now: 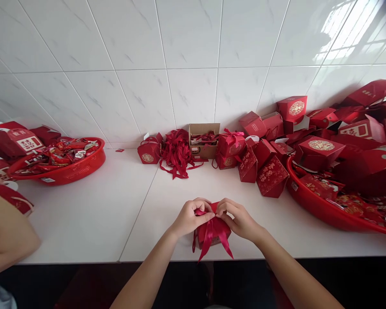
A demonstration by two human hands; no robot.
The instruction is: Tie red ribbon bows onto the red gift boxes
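Note:
A small red gift box (219, 237) sits at the front edge of the white table, below my two hands. A glossy crimson ribbon (209, 237) lies over its top, with two loose tails hanging down the near side. My left hand (194, 216) pinches the ribbon between thumb and fingers at the top of the box. Close beside it, my right hand (236, 216) grips the ribbon too, its fingertips almost meeting the left thumb. The fingers partly cover the knot area, so its shape is hidden.
Behind lie a heap of red ribbons (178, 150), a cardboard box (206, 151) and a bow-tied gift box (231, 143). Red basins of wrapped sweets stand left (96, 159) and right (312, 213), among many red boxes. Another person's arm (9, 227) rests at the left.

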